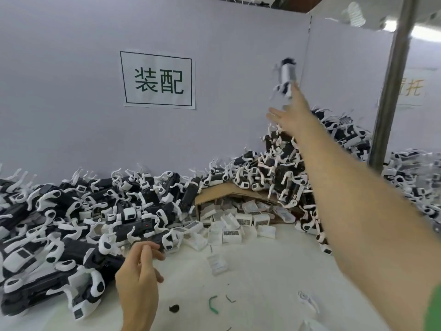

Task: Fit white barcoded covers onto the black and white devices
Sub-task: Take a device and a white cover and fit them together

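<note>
White partition walls (71, 91) carrying a printed sign (158, 78) close off the far side of the white counter (262, 271). From 9 o'clock toward the centre lies a heap of black and white devices (71, 211); a second, taller heap (281, 168) rises at 2 o'clock, beside a metal post (393, 80). Between the heaps, a tipped cardboard box (222, 191) spills white barcoded covers (243, 220) onto the counter, and one cover (218, 265) lies apart at 6 o'clock of the box. Your right grip (293, 115) reaches to 1 o'clock, wide, fingers spread, holding nothing. One blurred device (286, 72) hangs in the air just past its fingertips; whether they touch cannot be told. Your left grip (139, 271), at 7 o'clock, has loosely curled fingers holding nothing visible, just beside the near heap's edge. A green scrap (213, 304) rests on the counter at 6 o'clock.
</note>
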A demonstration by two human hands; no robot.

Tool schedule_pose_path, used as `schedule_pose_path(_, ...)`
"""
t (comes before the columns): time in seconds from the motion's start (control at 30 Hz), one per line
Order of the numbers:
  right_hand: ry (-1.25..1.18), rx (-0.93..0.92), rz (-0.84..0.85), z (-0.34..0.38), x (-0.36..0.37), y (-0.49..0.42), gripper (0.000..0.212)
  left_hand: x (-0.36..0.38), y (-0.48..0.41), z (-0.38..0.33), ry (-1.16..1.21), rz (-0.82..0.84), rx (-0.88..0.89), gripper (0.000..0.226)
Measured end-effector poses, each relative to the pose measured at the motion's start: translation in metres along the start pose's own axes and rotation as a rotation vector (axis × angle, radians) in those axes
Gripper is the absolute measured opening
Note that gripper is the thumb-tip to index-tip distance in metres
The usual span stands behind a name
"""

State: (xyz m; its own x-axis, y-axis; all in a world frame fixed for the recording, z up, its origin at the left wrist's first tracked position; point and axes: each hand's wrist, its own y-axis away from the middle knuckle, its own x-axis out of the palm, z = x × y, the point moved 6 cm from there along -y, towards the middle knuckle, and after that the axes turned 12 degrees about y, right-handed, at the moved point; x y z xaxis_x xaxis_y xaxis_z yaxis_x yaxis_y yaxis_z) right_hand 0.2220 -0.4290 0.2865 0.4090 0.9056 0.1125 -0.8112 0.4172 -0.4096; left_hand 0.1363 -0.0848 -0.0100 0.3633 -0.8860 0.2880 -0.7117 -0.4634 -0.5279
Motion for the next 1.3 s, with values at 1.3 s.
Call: schedule_pose_path(1.3, 0.735, -0.163, 0.369, -0.265, 0.087, 0.238, 0.048, -0.050, -0.024, -0.001, -0.610, -0.343, -0.056, 0.075)
